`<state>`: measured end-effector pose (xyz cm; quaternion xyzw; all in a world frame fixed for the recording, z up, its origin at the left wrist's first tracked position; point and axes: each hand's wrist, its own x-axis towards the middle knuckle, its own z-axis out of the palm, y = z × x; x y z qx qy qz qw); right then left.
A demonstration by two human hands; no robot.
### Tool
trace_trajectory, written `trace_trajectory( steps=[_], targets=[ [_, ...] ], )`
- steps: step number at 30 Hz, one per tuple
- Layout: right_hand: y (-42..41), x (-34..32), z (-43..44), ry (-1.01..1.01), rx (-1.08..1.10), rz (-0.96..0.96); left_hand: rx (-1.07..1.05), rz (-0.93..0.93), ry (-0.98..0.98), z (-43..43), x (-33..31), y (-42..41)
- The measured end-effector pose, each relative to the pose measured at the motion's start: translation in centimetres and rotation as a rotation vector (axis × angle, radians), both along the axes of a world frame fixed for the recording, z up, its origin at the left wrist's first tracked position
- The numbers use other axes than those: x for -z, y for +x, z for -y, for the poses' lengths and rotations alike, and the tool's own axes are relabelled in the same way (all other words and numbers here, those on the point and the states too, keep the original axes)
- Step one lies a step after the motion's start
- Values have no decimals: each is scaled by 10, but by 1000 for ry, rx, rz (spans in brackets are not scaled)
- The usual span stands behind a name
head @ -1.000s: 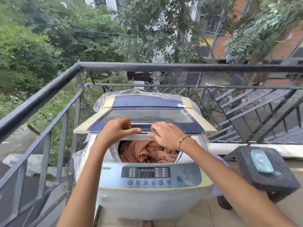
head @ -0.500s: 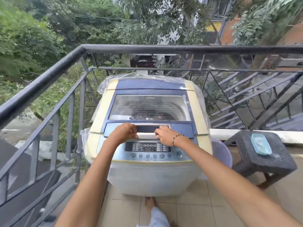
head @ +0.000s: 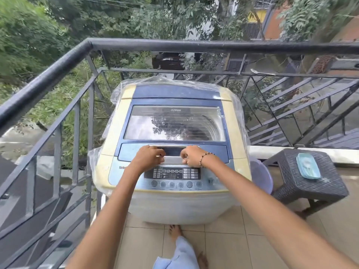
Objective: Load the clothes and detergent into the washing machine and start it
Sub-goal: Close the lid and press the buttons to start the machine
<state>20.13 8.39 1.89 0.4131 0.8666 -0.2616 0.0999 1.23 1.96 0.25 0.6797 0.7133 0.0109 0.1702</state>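
**Operator:** Fingers [head: 155,153] of my left hand [head: 147,158] are curled over the near edge of the lid handle [head: 172,159], and my right hand [head: 191,156] does the same just to the right of it. Both are clamped on that silver bar, one at each end, so I judge the push goes down evenly and the lid [head: 174,123] seats flat.

**Observer:** Where does the washing machine [head: 174,171] stand?

**Operator:** In the balcony corner, against the railing [head: 58,66] on the left and far sides. Clear plastic wrap [head: 116,94] hangs around its body. The lid lies down over the tub; its window shows mostly reflected sky and leaves, so I cannot make out the clothes through it.

**Observer:** And the detergent?

**Operator:** I cannot tell whether it is in. A flat blue-green container [head: 308,166] lies on the dark woven stool [head: 310,179] to the right, well apart from the machine. What it holds, I cannot say.

**Observer:** What is left, then?

**Operator:** Starting it, I judge. The control panel [head: 172,173] sits just near my wrists, its row of round buttons [head: 175,184] along the near edge. My hands are close enough that one can let go and drop straight onto them. A purple tub [head: 261,173] peeks out between machine and stool.
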Motion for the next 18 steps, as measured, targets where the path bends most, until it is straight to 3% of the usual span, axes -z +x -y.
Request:
trace_trajectory(
  steps=[8, 18],
  targets=[
    [70, -6, -3, 90, 126, -220, -175, -27, 160, 19, 29, 60],
    [107, -10, 5, -67, 289, -169, -98, -47, 212, 11, 26, 62]
  ],
)
